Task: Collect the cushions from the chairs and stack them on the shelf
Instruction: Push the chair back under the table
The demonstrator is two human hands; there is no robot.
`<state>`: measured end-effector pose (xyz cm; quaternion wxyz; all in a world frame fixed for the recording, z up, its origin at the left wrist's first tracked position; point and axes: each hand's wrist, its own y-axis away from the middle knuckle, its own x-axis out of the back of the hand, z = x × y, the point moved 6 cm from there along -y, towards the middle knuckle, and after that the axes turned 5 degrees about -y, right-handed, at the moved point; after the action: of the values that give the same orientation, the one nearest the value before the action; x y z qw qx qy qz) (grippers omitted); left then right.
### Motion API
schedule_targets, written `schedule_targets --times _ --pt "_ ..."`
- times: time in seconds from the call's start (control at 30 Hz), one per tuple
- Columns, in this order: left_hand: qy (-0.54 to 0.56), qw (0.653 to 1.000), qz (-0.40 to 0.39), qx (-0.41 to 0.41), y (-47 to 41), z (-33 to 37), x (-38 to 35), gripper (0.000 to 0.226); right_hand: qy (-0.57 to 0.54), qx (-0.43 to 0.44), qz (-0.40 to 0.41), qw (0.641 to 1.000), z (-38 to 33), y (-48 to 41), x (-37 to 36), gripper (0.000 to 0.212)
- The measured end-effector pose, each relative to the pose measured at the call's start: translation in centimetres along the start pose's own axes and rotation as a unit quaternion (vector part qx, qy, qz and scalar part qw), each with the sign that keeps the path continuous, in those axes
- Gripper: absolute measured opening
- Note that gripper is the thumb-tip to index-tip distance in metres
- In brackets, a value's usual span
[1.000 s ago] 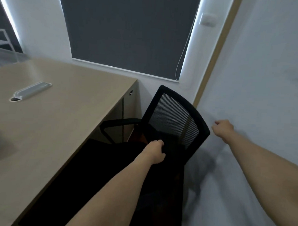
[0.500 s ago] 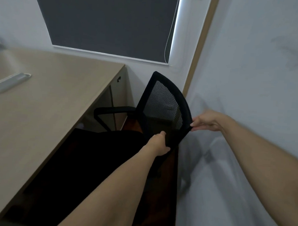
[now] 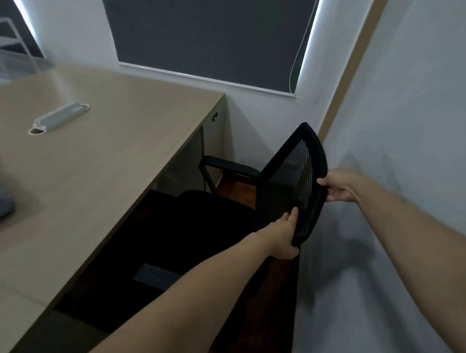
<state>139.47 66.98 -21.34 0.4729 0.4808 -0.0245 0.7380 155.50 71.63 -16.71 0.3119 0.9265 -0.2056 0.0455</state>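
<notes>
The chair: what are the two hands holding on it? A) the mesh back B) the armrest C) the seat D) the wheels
A: the left hand grips the lower edge of the chair's mesh back, and the right hand grips its far edge.

No text, label, brand, number or sign can be read anywhere.

Both hands now grip the chair back point(image 3: 298, 176), which has turned edge-on.
</notes>
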Motion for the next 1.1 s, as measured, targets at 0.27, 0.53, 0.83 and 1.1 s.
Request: schedule_targets --times 0.27,0.53,0.83,1.1 --pt "0.045 0.999 0.005 0.023 2.6 -3.1 0.9 0.097 0.044 -0.003 0.009 0.999 -0.8 0.1 -3.2 0.039" --pt "0.093 0.992 0.047 0.067 4.8 -7.6 3.4 0.087 0.048 0.007 -0.015 0.999 -2.4 -0.1 -8.4 0.040" --pt "0.074 0.989 0.066 0.113 6.2 -14.9 7.3 0.082 0.031 0.025 -0.044 0.998 -5.2 -0.8 -15.9 0.043" --pt "0.067 0.986 0.076 0.134 7.9 -21.5 10.8 0.079 0.040 0.045 -0.065 0.996 -7.8 -2.1 -23.4 0.045"
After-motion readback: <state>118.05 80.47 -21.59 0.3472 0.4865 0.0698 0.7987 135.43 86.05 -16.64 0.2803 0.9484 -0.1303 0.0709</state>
